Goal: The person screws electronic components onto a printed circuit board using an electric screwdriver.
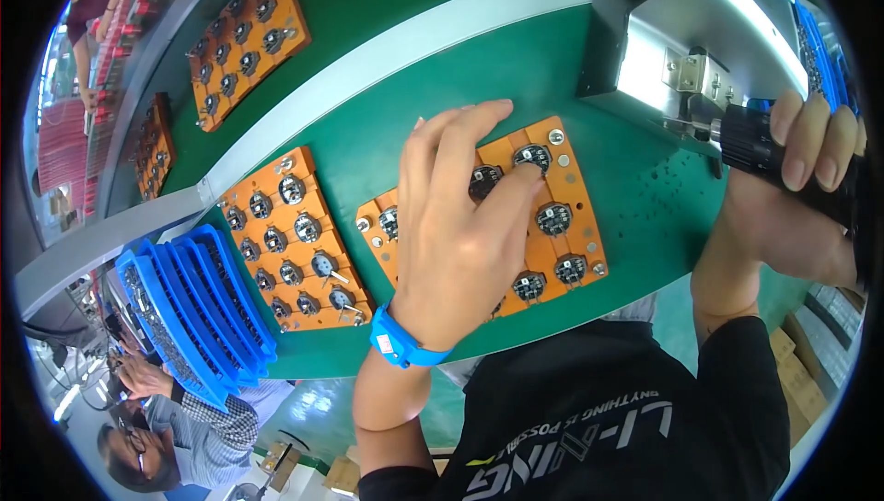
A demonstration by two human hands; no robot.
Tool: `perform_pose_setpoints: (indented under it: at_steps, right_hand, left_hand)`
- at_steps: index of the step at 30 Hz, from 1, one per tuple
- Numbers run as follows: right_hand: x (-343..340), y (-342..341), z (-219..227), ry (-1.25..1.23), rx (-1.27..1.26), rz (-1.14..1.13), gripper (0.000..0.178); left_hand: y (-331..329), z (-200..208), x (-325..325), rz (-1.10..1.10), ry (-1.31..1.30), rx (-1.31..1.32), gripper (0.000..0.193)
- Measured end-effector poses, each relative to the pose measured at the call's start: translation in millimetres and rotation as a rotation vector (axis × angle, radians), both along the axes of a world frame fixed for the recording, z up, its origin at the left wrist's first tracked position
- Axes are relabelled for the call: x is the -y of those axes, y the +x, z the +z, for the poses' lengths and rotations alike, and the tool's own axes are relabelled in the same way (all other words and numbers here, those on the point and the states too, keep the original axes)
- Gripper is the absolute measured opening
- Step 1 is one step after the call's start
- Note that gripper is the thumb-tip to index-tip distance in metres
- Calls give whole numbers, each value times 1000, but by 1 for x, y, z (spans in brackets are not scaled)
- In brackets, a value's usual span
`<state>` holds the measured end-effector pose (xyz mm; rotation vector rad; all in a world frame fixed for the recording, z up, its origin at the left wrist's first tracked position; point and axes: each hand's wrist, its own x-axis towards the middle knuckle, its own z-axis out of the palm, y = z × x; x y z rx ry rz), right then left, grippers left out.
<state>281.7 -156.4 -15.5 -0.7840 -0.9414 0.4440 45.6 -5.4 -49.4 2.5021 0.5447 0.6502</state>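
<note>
My left hand [465, 225], with a blue wrist strap [401, 340], lies palm down over an orange fixture board [589, 234]. Its fingers are stretched out, and the thumb tip rests at a round black component [532, 159] near the board's far right corner. Several similar components sit in the board; the hand hides some of them. Over at the right, my right hand [810, 156] is wrapped round a black electric screwdriver [760, 139]. The tool points left, its bit at the metal block [697, 77] of a screw feeder.
A second loaded orange board [299, 225] stands left, beside stacked blue trays [189, 298]. Past a pale rail [414, 36] lie more boards [247, 45]. Small dark screws [672, 192] are scattered on the green bench. Another person [175, 436] sits at the lower left.
</note>
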Motion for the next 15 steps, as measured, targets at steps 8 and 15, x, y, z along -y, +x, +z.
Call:
perform_pose_setpoints:
  at_steps: [8, 15]
  right_hand:
    - [-9, -11, 5, -103, -49, 6, 53]
    - [-6, -10, 9, -126, -100, 5, 54]
  left_hand:
    - [3, 0, -1, 34, -39, -40, 19]
    - [19, 6, 3, 2, -37, -84, 21]
